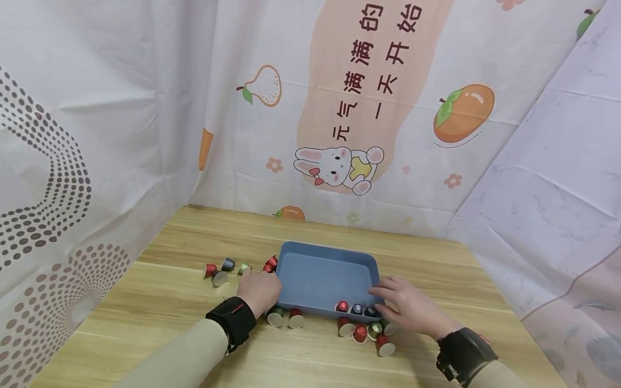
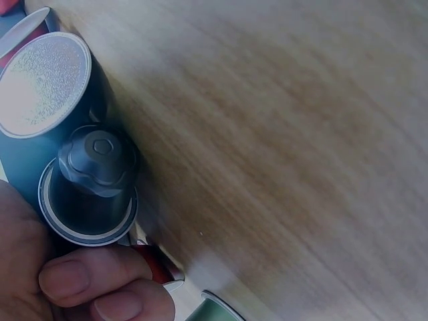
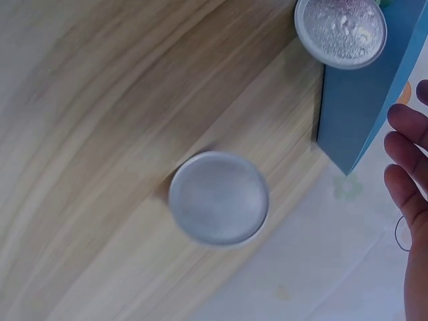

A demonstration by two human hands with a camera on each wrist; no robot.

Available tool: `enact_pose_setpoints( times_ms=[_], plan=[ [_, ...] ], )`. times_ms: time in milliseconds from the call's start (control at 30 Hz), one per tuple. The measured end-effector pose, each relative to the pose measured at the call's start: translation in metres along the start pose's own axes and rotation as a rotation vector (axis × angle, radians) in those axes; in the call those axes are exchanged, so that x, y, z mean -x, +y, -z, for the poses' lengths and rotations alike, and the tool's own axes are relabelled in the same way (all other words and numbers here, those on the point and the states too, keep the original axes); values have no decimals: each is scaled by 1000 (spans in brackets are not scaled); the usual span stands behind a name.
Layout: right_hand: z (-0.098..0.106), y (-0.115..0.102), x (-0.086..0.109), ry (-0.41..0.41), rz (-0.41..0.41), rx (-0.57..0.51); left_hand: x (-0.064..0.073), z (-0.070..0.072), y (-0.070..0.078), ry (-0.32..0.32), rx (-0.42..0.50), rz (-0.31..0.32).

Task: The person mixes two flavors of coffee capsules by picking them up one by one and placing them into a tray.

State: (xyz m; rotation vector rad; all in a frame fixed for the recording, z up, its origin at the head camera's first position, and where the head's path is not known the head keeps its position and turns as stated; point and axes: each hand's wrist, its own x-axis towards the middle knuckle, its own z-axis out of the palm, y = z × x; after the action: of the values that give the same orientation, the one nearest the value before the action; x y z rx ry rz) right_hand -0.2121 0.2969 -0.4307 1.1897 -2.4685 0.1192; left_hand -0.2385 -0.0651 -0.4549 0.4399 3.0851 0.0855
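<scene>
My left hand is at the tray's left edge with its fingers curled. In the left wrist view a dark capsule sits right against the thumb and fingers. Whether they pinch it, or something hidden behind them, does not show. The right hand lies over the right rim of the blue tray, fingers loosely extended, its thumb side close to a dark capsule inside the tray. That capsule stands in a row with a red capsule and another dark one along the tray's near wall.
Red, green and brown capsules lie below the tray's near right corner. A green capsule and a red one lie by its near left. Several more, with a red capsule, are scattered left on the wooden table. Printed curtains surround it.
</scene>
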Motion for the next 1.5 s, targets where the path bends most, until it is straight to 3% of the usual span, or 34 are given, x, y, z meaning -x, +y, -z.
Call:
enact_pose_setpoints(
  times_ms=[400,1067,1300,1500],
  plan=[
    [7,9,15,26,-12,-5,3,1,0,26,-10,-20],
    [15,19,39,14,-39,72,2,-1,0,7,-33,-17],
    [14,19,45,-17,-152,105,1,-1,0,5,-31,-14],
    [19,16,48,-144,-347,99,1,0,1,8,-37,-12]
  ],
)
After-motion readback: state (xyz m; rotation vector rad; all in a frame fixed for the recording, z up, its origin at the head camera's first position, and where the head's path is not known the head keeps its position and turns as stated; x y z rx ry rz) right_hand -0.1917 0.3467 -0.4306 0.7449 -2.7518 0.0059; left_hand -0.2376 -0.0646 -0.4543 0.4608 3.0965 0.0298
